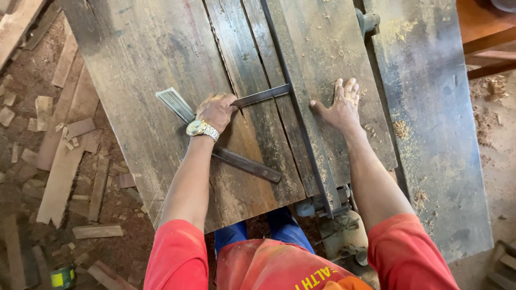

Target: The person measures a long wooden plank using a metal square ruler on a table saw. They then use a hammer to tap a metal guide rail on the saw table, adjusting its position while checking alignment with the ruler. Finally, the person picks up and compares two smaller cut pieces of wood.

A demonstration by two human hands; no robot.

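My left hand, with a metal wristwatch on the wrist, is closed over the corner of a metal try square that lies on a worn wooden workbench. The square's pale ribbed stock sticks out to the left of the hand, and its dark blade runs right across the boards. My right hand rests flat, fingers spread, on the boards right of a narrow dark rail. A dark flat bar lies diagonally on the bench below my left wrist.
Wood offcuts and sawdust cover the floor to the left. A small can stands at the bottom left. A long grey plank runs along the right side. Machine parts sit under the bench's near edge.
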